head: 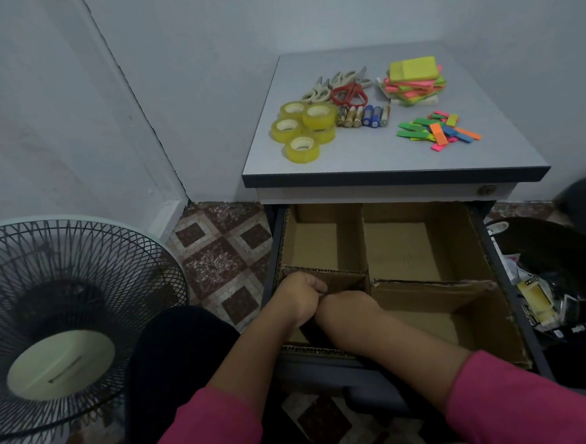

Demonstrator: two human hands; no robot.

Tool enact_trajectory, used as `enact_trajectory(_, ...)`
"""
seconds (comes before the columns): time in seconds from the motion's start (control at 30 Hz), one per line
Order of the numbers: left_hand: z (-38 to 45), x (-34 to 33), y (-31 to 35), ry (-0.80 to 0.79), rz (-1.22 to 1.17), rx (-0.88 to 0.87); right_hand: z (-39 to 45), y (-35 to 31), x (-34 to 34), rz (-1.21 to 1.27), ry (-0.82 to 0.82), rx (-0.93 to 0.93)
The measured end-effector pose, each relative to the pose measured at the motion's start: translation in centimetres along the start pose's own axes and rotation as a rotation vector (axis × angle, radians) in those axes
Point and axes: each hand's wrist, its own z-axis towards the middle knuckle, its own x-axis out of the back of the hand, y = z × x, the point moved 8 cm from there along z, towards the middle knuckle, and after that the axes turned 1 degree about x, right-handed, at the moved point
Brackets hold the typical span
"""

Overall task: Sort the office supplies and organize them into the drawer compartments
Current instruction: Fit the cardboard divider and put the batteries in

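Note:
The open drawer [489, 240] holds a cardboard insert [422, 284] that splits it into several empty compartments. My left hand [301, 296] is curled over the divider edge [348, 274] at the near-left compartment. My right hand [346, 308] presses against it, its fingers hidden down in that compartment. On the cabinet top [384, 163] lie yellow tape rolls [301, 128], scissors [347, 88], batteries [364, 116], neon sticky-note pads [413, 80] and loose coloured page flags [438, 132].
A floor fan [68, 321] stands at the left, close to my dark-clothed knee [179, 352]. To the right of the drawer is a dark bin [561, 250] with cluttered items [543, 304]. The cabinet sits in a corner against pale walls on a patterned tile floor [221, 257].

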Motion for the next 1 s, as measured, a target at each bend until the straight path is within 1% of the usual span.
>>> enact_trajectory(0.13,0.2,0.1,-0.1,0.008,0.012,-0.009,-0.2,0.0,0.1,0.019,-0.028,0.005)
enact_trajectory(0.33,0.5,0.1,-0.3,0.023,0.021,-0.004,-1.2,0.1,1.1,0.083,0.004,0.02)
enact_trajectory(0.43,0.3,0.1,0.1,0.016,0.045,-0.034,-1.7,0.7,1.9,0.173,0.0,0.013)
enact_trajectory(0.5,0.1,0.0,0.3,-0.018,0.062,-0.049,-1.6,1.9,2.9,0.265,0.0,-0.012)
enact_trajectory(0.57,0.0,-0.1,0.3,-0.048,0.108,-0.049,-1.7,3.5,3.9,0.348,-0.056,-0.071)
enact_trajectory(0.6,0.2,-0.2,0.3,-0.06,0.138,-0.06,-2.0,4.4,4.5,0.389,-0.044,-0.099)
enact_trajectory(0.67,0.0,-0.6,0.3,-0.102,0.231,-0.105,-2.8,6.1,5.7,0.466,0.055,-0.138)
enact_trajectory(0.77,-0.5,-1.9,0.1,-0.21,0.373,-0.17,-4.0,7.8,5.9,0.56,0.175,-0.164)
enact_trajectory(0.9,-1.0,-2.7,-0.2,-0.305,0.446,-0.164,-4.1,8.2,5.2,0.714,0.228,-0.152)
enact_trajectory(1.0,-1.3,-3.3,0.0,-0.355,0.523,-0.21,-3.9,8.3,5.1,0.766,0.254,-0.159)
